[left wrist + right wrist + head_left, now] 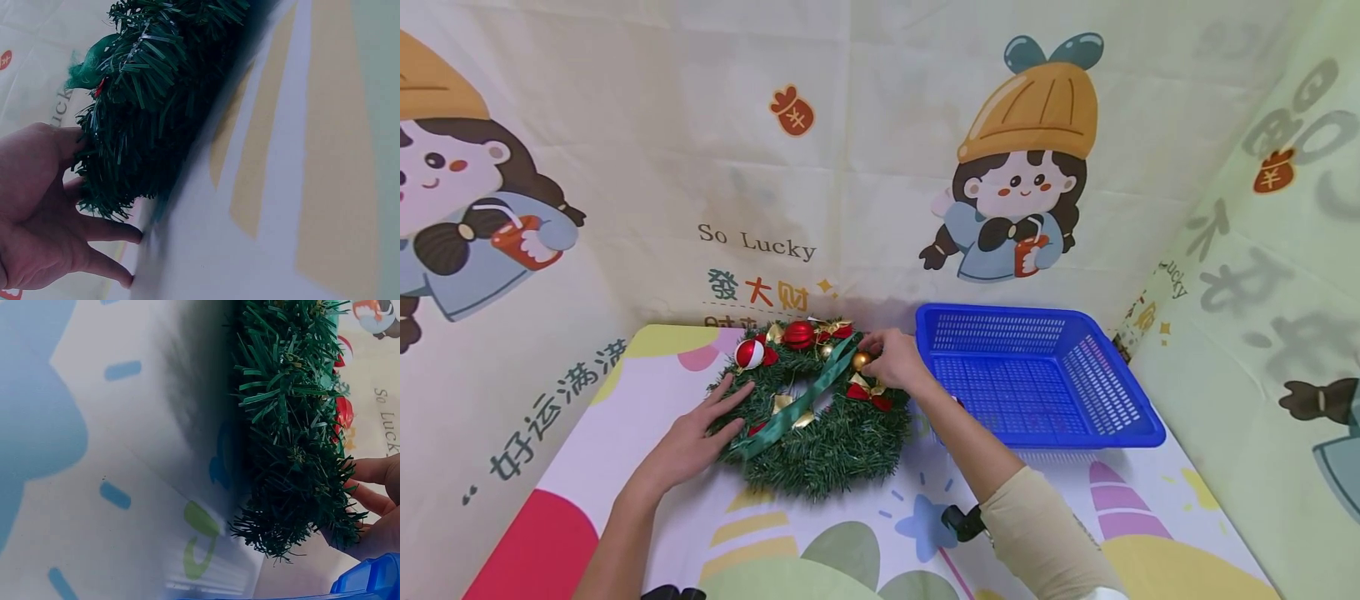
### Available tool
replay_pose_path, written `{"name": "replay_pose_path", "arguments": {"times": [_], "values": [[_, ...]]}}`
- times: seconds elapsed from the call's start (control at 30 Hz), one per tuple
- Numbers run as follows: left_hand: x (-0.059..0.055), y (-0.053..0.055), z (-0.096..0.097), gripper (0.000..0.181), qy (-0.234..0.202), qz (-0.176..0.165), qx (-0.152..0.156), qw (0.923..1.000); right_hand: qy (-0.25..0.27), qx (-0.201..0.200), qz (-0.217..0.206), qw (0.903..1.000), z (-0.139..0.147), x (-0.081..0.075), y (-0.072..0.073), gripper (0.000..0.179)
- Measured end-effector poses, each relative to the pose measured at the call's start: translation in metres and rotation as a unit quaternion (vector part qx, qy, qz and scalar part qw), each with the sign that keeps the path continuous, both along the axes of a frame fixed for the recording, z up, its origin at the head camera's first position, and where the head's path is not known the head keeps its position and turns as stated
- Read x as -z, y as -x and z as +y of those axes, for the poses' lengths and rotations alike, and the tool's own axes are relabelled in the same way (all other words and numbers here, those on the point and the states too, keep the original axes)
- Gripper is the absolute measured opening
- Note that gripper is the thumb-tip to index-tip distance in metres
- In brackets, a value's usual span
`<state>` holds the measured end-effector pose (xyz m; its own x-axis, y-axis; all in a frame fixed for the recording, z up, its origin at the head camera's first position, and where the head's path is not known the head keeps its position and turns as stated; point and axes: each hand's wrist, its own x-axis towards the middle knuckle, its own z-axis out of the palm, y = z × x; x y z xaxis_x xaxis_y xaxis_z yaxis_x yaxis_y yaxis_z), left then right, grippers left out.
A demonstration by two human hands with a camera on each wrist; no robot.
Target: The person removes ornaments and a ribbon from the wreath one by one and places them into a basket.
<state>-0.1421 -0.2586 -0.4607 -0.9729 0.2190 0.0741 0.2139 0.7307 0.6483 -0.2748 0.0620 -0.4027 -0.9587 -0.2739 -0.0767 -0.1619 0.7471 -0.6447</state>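
Observation:
A green artificial Christmas wreath (850, 450) lies on the table, trimmed with a striped red ball (798, 335), a red-and-white ball (749, 354) and red-and-gold bows (868, 392). Across its middle runs a dark green ribbon (805, 400), slanting from lower left to upper right. My left hand (696, 437) rests on the wreath's left side, fingers spread; the left wrist view shows its palm (37, 206) beside the greenery. At the upper right, my right hand (891, 358) has thumb and fingers around a small gold ball (861, 361), close to the ribbon's end. Greenery partly hides those fingers in the right wrist view.
Right of the wreath stands a blue plastic basket (1037, 437) with slotted walls, close to my right forearm. A printed cloth (842, 575) covers the table. Printed fabric walls (880, 167) rise behind and at the sides. A small black object (962, 523) shows beside my right sleeve.

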Motion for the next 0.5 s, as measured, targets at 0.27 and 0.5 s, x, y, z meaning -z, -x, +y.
{"name": "replay_pose_path", "arguments": {"times": [0.27,0.5], "values": [[-0.0003,-0.0002,0.0022,0.058,0.002,0.003,0.003,1.0,0.0,0.002,0.016,0.9999,0.0004,0.0051,-0.0017,0.03],[0.0,0.0005,0.0022,0.057,0.005,0.005,0.003,1.0,0.019,0.007,0.026,0.9995,0.0015,0.0019,-0.0053,0.029]]}}
